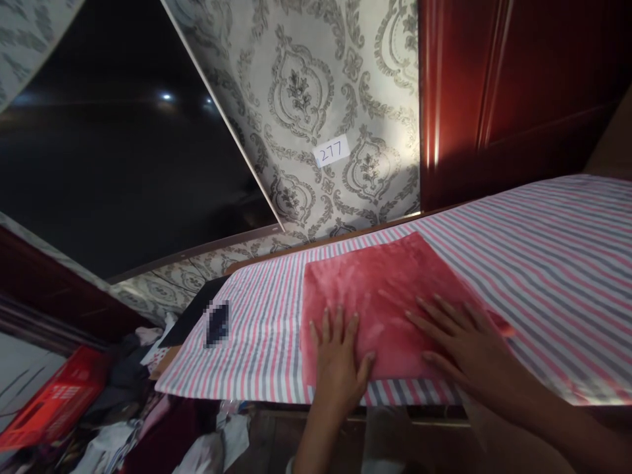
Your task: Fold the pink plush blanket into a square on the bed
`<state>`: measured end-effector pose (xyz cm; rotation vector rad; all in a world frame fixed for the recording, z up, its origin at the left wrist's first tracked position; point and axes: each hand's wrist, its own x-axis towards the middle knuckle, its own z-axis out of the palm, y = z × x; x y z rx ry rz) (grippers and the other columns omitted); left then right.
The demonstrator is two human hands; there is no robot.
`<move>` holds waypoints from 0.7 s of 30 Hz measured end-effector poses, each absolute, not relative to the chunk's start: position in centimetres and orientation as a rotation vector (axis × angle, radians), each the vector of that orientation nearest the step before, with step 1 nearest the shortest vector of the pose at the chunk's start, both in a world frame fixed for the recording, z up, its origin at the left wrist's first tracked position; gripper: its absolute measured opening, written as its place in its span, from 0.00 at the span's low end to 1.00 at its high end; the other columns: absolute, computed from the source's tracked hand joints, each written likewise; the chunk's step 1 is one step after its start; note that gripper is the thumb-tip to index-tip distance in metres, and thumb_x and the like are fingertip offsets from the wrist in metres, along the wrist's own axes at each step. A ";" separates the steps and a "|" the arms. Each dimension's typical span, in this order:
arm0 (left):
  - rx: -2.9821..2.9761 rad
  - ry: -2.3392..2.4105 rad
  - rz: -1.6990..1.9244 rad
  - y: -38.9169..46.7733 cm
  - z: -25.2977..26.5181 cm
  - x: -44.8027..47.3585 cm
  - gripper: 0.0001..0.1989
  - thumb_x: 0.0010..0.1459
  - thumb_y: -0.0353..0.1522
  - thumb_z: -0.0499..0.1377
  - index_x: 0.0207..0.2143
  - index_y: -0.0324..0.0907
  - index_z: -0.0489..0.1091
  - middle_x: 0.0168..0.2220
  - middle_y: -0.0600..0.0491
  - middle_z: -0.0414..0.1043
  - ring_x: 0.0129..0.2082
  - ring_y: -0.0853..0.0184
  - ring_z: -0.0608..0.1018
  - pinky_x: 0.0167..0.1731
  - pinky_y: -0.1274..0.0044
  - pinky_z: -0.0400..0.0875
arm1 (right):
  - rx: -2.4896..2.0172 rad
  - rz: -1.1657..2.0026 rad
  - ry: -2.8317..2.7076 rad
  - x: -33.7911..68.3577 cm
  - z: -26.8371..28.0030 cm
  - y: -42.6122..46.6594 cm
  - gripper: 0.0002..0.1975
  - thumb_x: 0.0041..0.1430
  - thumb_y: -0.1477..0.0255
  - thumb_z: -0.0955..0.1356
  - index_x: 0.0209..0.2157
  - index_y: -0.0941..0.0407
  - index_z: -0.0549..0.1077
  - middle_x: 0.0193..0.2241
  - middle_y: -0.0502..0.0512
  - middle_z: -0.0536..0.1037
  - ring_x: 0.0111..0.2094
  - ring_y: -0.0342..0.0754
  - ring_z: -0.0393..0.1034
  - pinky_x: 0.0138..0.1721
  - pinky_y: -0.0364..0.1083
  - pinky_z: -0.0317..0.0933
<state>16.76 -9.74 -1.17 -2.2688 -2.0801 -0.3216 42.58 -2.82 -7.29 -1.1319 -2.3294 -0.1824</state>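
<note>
A reddish-pink plush cloth [380,289], laid out as a flat rectangle, rests on a striped sheet [266,322] covering a table-like surface. My left hand [340,355] presses flat on its left part near the front edge, fingers spread. On the right part lies my right hand [461,339], palm down, fingers stretched out and apart. Neither hand grips the cloth. What lies beneath the palms is hidden.
A dark pixelated patch [217,324] shows on the sheet's left side. Behind stand a large black screen [143,145], a patterned wall with a paper marked 277 [331,151], and a red-brown panel [474,92]. Clothes and a red basket [54,401] sit at lower left.
</note>
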 end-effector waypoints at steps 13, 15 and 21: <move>-2.073 -2.170 -0.261 -10.3 -4.4 16.0 0.35 0.62 0.48 0.54 0.70 0.54 0.54 0.73 0.54 0.43 0.73 0.48 0.42 0.68 0.48 0.38 | -1.071 -0.292 -2.231 43.2 -9.8 -3.2 0.30 0.65 0.53 0.60 0.66 0.43 0.62 0.65 0.52 0.64 0.66 0.61 0.56 0.64 0.67 0.46; -2.071 -2.187 -0.240 -10.3 -4.1 16.0 0.35 0.62 0.48 0.54 0.70 0.54 0.53 0.74 0.55 0.42 0.73 0.49 0.41 0.68 0.49 0.37 | -1.072 -0.299 -2.237 43.2 -9.8 -3.2 0.30 0.65 0.53 0.60 0.67 0.42 0.61 0.65 0.52 0.64 0.66 0.61 0.56 0.63 0.67 0.47; -2.165 -2.229 -0.258 -10.6 -2.2 15.7 0.33 0.64 0.46 0.53 0.70 0.52 0.54 0.73 0.54 0.44 0.73 0.50 0.46 0.68 0.51 0.44 | -1.094 -0.161 -2.340 44.4 -9.1 -2.8 0.31 0.64 0.49 0.60 0.67 0.39 0.60 0.65 0.52 0.65 0.64 0.60 0.59 0.61 0.66 0.56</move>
